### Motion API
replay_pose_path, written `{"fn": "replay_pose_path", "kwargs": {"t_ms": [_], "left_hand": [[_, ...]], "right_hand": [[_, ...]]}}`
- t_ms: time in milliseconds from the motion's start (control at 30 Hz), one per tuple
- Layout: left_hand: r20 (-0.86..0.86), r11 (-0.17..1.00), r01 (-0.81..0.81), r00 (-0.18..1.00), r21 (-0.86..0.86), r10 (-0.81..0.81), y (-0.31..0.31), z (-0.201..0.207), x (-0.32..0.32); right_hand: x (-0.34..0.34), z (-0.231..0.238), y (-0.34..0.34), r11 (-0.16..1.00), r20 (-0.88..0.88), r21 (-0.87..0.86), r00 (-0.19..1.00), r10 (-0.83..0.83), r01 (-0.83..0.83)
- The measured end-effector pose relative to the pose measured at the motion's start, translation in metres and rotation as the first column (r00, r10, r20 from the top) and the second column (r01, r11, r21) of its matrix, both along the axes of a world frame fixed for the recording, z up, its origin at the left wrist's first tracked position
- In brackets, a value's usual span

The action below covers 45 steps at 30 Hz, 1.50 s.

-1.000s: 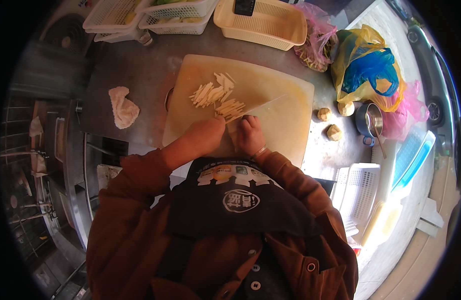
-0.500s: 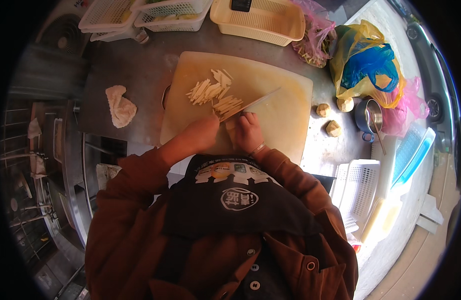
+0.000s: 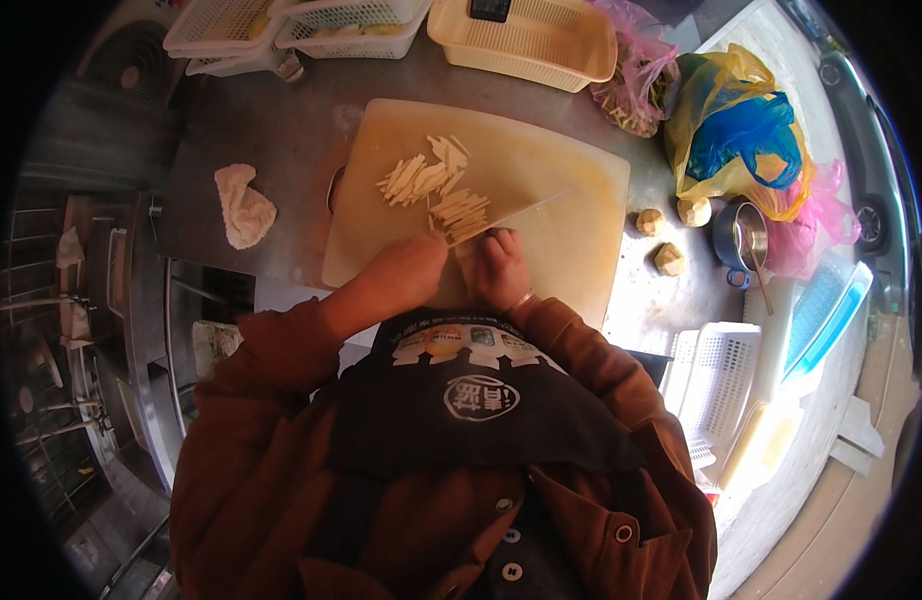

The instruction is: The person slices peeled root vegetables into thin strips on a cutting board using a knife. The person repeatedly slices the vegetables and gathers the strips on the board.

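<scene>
My left hand (image 3: 413, 270) is closed round the handle of a knife, whose long blade (image 3: 521, 211) slants away to the right over the cutting board (image 3: 571, 150). Close beside the blade, on its near side, my right hand (image 3: 503, 270) presses down with bent fingers on a pale piece of potato (image 3: 468, 268), mostly covered by the hand. Cut potato strips (image 3: 461, 211) lie together just beyond the blade. Farther up the board is a looser pile of strips (image 3: 421, 180).
Three peeled potatoes (image 3: 670, 260) sit right of the board, near a blue-grey pot (image 3: 729, 245) and plastic bags (image 3: 746, 140). A white cloth (image 3: 245, 206) lies at left. Baskets (image 3: 356, 38) and a cream tray (image 3: 526, 50) line the back; white baskets (image 3: 716, 375) stand at right.
The knife blade has shifted slightly toward me across the board, and my right hand has drawn back a little with it. The whole view has shifted slightly.
</scene>
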<state>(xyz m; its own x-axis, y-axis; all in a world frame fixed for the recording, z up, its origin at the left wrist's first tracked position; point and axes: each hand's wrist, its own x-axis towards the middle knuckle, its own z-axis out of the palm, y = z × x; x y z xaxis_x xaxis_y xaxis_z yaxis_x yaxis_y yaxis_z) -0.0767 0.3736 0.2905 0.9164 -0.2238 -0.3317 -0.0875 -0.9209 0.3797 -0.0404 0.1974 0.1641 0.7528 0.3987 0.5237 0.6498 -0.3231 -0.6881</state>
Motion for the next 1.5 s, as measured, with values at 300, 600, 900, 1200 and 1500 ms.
{"fn": "replay_pose_path", "kwargs": {"t_ms": [300,600,900,1200,1500], "left_hand": [[-0.017,0.999,-0.016,1.0,-0.03,0.015,0.003,-0.008,0.007],[-0.037,0.998,-0.034,0.999,-0.044,0.033,0.006,-0.007,0.01],[0.04,0.993,-0.061,0.997,-0.099,0.065,-0.001,-0.038,-0.003],[-0.025,1.0,0.012,1.0,-0.015,-0.013,-0.001,0.011,-0.002],[0.136,0.996,-0.021,0.99,-0.091,0.033,-0.006,-0.042,-0.006]], "right_hand": [[0.001,-0.003,-0.001,1.0,0.004,0.023,1.0,-0.015,0.015],[0.002,-0.004,0.0,0.998,0.027,0.053,0.999,-0.021,0.019],[-0.003,0.001,-0.006,0.998,0.066,0.065,0.998,-0.025,0.021],[-0.005,-0.005,-0.005,1.0,0.023,0.027,1.0,-0.014,0.014],[-0.003,-0.008,-0.006,1.0,0.0,0.011,1.0,-0.016,0.016]]}}
